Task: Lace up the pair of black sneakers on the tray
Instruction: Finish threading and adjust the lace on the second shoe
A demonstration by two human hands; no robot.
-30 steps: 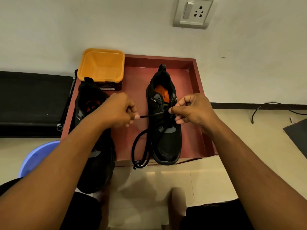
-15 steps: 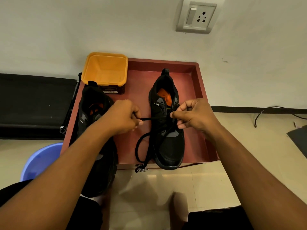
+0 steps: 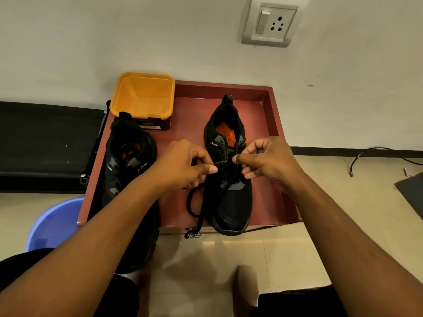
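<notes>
— Head view first: where are the sneakers?

— Both are on the red tray, heels to the far side. The right sneaker lies wholly inside, its toe at the near rim. The left sneaker sits at the tray's left, partly hidden under a forearm, its toe past the near rim.

— And the hands?

— Both work on the right sneaker. The left hand has its grip pinched on the black lace just left of the eyelets. The right hand has its grip pinched on the same lace at the right eyelets, thumb against forefinger. A short stretch runs taut between them.

— The rest of the lace?

— It loops loosely on the tray left of that sneaker, and its ends hang over the near rim.

— Anything else?

— An orange tub in the tray's far left corner, a blue basin near left, a wall socket far right.
</notes>
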